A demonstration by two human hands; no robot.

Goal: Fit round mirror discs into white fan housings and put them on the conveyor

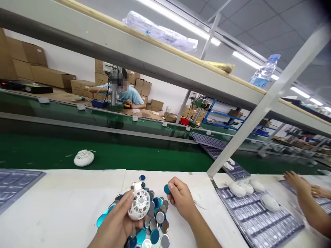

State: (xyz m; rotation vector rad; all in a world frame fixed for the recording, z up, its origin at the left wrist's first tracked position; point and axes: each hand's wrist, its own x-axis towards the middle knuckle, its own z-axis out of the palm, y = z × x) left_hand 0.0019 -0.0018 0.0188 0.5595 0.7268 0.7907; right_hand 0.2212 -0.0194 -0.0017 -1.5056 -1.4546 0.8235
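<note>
My left hand (120,218) is closed around a white round plastic housing (139,204) with a spoked, vented face turned up and a small tab at its top. Between the thumb and fingers of my right hand (182,198) is a small blue disc (167,188), held a little to the right of the housing. Under and around my left hand lies a heap of loose discs (155,236), some blue and some silvery like mirrors. The heap is partly hidden by my left hand and the housing.
A green conveyor belt (129,155) runs behind the white table (64,206), carrying another white housing (84,158). At right, a plastic tray (263,220) bears several white housings beside a slanted post (240,134). A co-worker's arms (305,196) are farther right; another person (129,96) sits across the belt.
</note>
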